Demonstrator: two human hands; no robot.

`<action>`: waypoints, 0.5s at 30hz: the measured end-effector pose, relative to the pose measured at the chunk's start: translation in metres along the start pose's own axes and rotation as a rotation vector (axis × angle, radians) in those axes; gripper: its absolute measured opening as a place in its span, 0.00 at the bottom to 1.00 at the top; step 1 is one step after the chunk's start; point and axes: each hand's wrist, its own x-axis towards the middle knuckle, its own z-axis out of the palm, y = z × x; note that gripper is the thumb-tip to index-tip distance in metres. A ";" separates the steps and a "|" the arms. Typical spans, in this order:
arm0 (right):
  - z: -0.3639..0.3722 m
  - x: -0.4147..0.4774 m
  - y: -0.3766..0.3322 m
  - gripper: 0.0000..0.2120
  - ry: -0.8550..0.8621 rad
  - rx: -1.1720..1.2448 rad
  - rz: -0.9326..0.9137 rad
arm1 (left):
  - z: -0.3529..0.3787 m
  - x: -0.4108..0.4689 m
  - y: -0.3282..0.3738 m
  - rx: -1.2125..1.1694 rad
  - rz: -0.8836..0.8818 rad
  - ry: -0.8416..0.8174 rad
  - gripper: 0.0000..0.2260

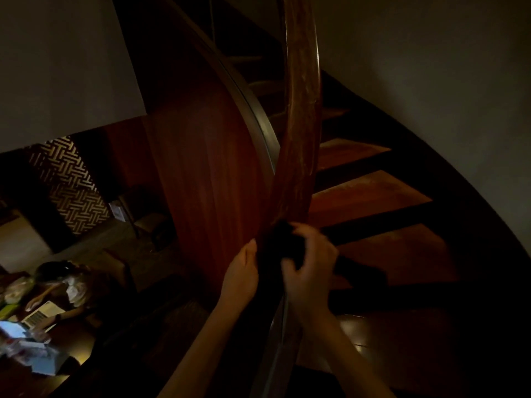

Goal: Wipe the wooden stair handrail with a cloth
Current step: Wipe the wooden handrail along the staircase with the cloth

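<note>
The reddish wooden handrail curves down the dim stairwell from the top centre toward me. A dark cloth is bunched on the rail at the lower centre. My right hand curls over the cloth from the right and grips it against the rail. My left hand sits on the rail's left side, its thumb touching the cloth's edge; its fingers are hidden behind the rail and the cloth.
Wooden stair treads wind down on the right beside a pale curved wall. A curved wooden panel drops away left of the rail. Far below at left, a person sits at a cluttered table.
</note>
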 end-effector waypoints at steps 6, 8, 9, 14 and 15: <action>0.012 -0.026 0.025 0.19 -0.279 -0.127 -0.232 | -0.002 0.001 -0.002 -0.092 -0.035 0.050 0.21; 0.012 -0.020 0.026 0.17 -0.265 -0.129 -0.238 | -0.001 0.002 -0.004 -0.123 -0.048 0.053 0.21; 0.014 -0.012 0.024 0.14 -0.239 -0.135 -0.237 | -0.001 0.002 -0.005 -0.135 -0.048 0.056 0.20; 0.032 0.054 0.010 0.06 -0.138 -0.337 -0.310 | 0.001 0.002 -0.005 -0.035 -0.004 0.096 0.18; 0.034 0.069 0.008 0.06 -0.128 -0.365 -0.293 | 0.001 0.000 -0.004 -0.062 -0.014 0.088 0.19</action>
